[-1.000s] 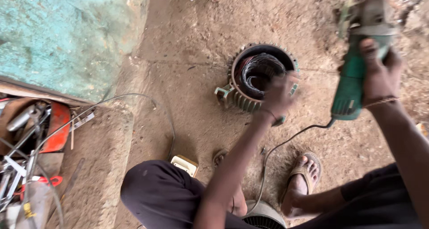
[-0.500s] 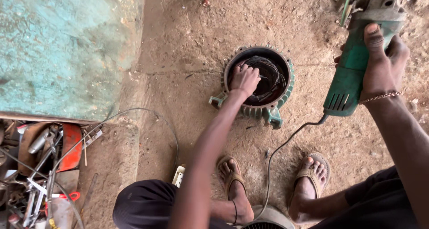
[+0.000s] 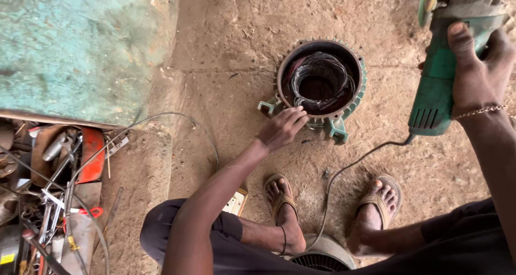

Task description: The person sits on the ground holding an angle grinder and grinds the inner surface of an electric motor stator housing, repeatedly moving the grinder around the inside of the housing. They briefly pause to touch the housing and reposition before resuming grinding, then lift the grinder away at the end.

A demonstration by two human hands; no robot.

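Observation:
A green finned electric motor housing (image 3: 352,100) stands on end on the dirt floor, with dark wire windings (image 3: 319,81) inside its round opening. My left hand (image 3: 281,128) rests at the near rim of the housing, fingers loosely spread and touching it. My right hand (image 3: 477,73) grips the body of a green angle grinder (image 3: 442,87), held up in the air to the right of the housing. The grinder's black cord (image 3: 344,170) trails down to the floor between my sandalled feet.
A teal painted slab (image 3: 80,49) fills the upper left. Below it lies a pile of hand tools and metal scraps (image 3: 54,189). A white socket block (image 3: 235,202) sits by my left knee. A round fan cover (image 3: 322,259) lies between my feet.
My left hand has drawn back from inside the housing opening to its near rim. The view has shifted, so the housing now sits nearer the middle. The grinder stays raised in my right hand.

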